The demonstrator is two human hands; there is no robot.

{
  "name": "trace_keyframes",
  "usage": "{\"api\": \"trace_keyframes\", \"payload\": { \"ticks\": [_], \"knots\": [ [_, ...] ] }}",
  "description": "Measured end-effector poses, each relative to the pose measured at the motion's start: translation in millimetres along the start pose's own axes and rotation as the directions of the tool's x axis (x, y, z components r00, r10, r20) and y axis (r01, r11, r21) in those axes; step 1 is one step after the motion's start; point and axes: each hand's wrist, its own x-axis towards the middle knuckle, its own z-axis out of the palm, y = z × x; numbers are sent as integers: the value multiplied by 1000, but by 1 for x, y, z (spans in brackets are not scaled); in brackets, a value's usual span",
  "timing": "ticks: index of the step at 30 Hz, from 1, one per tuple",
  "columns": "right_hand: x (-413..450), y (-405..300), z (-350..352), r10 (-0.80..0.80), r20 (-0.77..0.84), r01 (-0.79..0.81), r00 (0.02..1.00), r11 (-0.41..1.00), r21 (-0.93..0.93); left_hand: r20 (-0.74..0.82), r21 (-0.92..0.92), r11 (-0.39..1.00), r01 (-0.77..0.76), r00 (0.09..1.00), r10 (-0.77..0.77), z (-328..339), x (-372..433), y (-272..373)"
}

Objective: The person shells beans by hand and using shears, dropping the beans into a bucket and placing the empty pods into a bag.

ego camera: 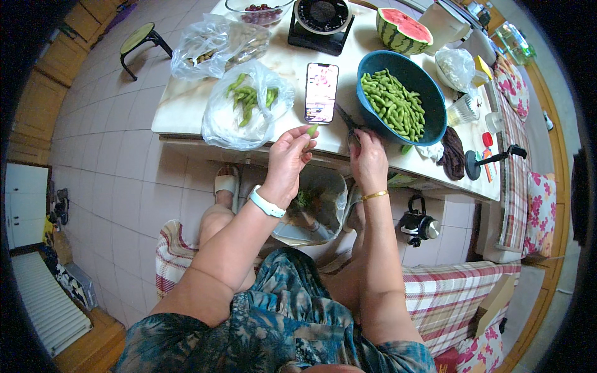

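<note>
My left hand (290, 151) holds a green edamame pod (311, 131) between thumb and fingertips, just below the lit smartphone (321, 93). At the table's front edge, my right hand (368, 154) has its fingers at the handles of dark scissors (347, 119), whose blades point up and left; its grip is partly hidden. The blue plastic basin (438, 109) beyond my right hand holds a heap of edamame pods (392, 103). More pods (249, 99) lie in an open clear plastic bag (226, 123) at the left.
A lined waste bin (310, 231) stands between my legs under the table edge. Behind are a bagged heap (203, 56), a glass bowl of grapes (260, 14), a black-framed device (322, 21) and a cut watermelon (405, 30). A phone stand (472, 165) and dark cloth (451, 154) lie right.
</note>
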Motion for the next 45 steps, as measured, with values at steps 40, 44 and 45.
{"api": "trace_keyframes", "payload": {
  "ticks": [40,44,45],
  "knots": [
    [-28,-58,-21,-3,599,-540,801,429,724,213,205,949,-238,957,194,5,-5,4],
    [-24,-62,-29,6,578,-483,816,556,677,246,244,913,-326,932,267,4,-3,1],
    [-25,-61,-28,5,578,-483,816,556,676,259,291,876,-384,913,314,4,-3,0]
  ]
}}
